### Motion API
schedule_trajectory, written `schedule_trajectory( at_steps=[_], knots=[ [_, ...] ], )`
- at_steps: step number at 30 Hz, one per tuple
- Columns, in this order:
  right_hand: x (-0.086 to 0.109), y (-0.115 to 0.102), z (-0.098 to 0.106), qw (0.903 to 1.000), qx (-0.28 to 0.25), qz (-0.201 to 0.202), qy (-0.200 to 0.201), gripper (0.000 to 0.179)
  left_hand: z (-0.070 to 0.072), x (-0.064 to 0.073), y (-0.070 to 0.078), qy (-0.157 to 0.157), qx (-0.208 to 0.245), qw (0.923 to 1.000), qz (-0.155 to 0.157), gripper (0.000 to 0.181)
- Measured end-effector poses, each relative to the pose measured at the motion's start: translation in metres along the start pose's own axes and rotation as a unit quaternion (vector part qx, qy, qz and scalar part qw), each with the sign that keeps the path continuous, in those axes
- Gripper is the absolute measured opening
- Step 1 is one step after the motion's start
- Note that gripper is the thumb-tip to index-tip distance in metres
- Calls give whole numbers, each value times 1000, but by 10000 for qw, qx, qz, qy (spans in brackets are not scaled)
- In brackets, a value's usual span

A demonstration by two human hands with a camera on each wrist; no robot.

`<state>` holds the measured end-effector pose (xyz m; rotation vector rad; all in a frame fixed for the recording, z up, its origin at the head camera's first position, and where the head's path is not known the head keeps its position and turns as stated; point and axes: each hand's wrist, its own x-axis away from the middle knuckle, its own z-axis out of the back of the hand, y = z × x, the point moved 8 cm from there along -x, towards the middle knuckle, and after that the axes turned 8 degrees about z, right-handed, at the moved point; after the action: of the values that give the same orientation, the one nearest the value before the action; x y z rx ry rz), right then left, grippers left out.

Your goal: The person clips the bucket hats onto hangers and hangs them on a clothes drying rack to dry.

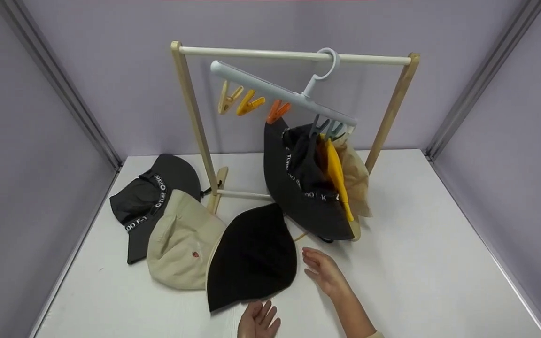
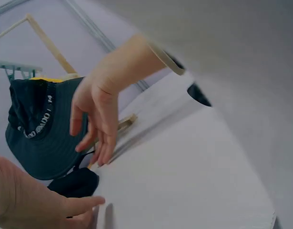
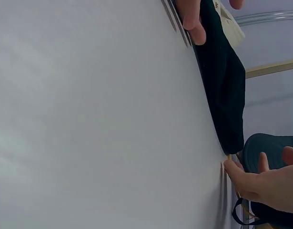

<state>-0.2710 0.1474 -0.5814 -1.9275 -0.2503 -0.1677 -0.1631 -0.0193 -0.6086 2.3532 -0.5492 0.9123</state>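
Left hand (image 1: 258, 321): nearest; grip released, fingers loosely bent, at the near rim of a black cloth bucket hat (image 1: 251, 256); contact cannot be told. Right hand (image 1: 327, 274): grip released, just beside that hat's right side.
The black hat lies on the white surface (image 1: 439, 263), roughly midway between left and right edges. Right wrist view alone shows it side-on and low.
Beyond its left side, touching: beige cloth hat (image 1: 181, 244) with a small red mark. Further, toward the far left corner: dark grey brimmed hat (image 1: 169, 188), white lettering inside, "DO F-1" legible.
Toward the far edge: charcoal wide-brimmed hat (image 1: 277, 188), hanging, "DO" legible on its band. Right wrist view shows a black cord loop (image 3: 237, 214) below it, mostly hidden from the head view. Only the head view shows the whole pale grey-blue clip hanger (image 1: 270, 88), hooked on a wood-and-white rack (image 1: 251, 53).
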Motion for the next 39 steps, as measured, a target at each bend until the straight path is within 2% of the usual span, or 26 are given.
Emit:
schedule_trajectory(
  at_steps=[4, 6, 9, 12, 16, 20, 28, 31, 35, 39],
  knots=[
    [2, 7, -3, 9978, -570, -188, 267, 48, 2, 7, 13, 150, 551, 9979, -289, 72],
    [3, 10, -6, 9959, -786, -300, 339, 50, 3, 6, 19, 226, 644, 9965, -477, 73],
    [6, 14, -10, 9953, -830, -364, 337, 51, 0, 1, 24, 100, 693, 9951, -695, 70],
    [8, 17, -12, 9958, -752, -358, 376, 50, -5, -7, 26, -125, 741, 9942, -774, 65],
    [9, 21, -13, 9957, -709, -437, 409, 48, -12, -15, 22, -383, 862, 9925, -779, 63],
    [10, 25, -12, 9951, -723, -547, 399, 44, -15, -20, 15, -431, 930, 9919, -745, 63],
    [9, 30, -17, 9946, -779, -643, 251, 47, -14, -25, 10, -315, 1196, 9899, -686, 63],
    [9, 32, -20, 9934, -877, -716, 177, 42, -12, -25, 10, -237, 1328, 9884, -696, 61],
    [9, 34, -25, 9934, -882, -736, -37, 32, -7, -22, 10, 41, 1218, 9904, -652, 57],
    [7, 34, -30, 9938, -791, -705, -331, 35, -3, -19, 13, 155, 752, 9944, -720, 54]
  ],
)
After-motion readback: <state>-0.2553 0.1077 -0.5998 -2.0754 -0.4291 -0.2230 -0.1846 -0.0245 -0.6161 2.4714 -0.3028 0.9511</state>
